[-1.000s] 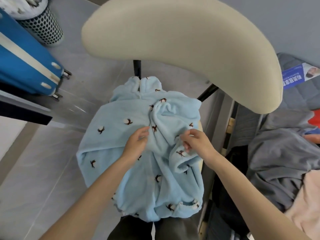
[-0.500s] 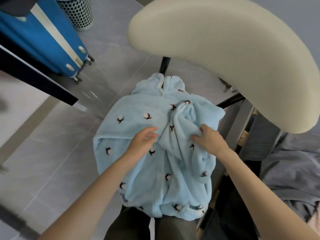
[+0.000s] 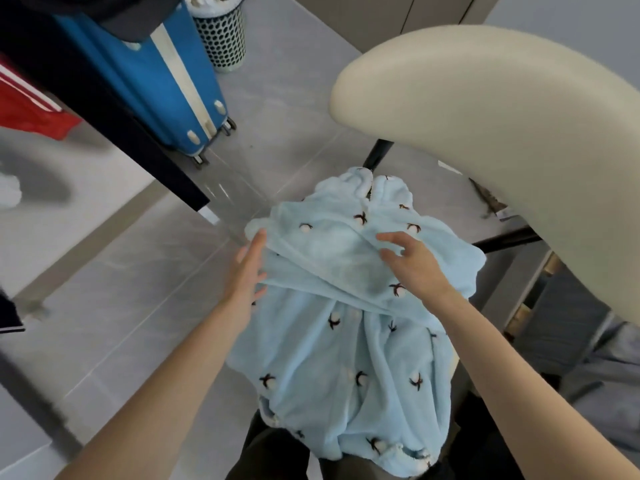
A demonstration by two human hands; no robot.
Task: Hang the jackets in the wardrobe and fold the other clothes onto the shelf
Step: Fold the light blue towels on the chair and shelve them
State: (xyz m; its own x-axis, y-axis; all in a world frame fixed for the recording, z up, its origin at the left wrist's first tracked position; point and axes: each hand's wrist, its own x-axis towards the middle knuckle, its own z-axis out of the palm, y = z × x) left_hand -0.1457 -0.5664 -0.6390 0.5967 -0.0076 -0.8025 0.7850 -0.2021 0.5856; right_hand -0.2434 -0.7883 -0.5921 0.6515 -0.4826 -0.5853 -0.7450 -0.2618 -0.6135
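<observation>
suitcase [image 3: 138,74] cropped above, grey clothes [image 3: 620,393] cropped right

A fluffy blue top [image 3: 346,341] lay bunched on the chair [image 3: 502,133]. The left grip [image 3: 247,268] touched its left side with straight fingers [image 3: 258,242]. The right grip [image 3: 412,261] rested on top, fingers spread.

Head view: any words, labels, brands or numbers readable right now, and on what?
No text can be read in this view.
On the blue suitcase: no legible brand or label.
On the light blue fleece garment: cotton-boll motifs only, no words.
On the red cloth: white stripes, no letters.
On the perforated bin: no marking.
</observation>
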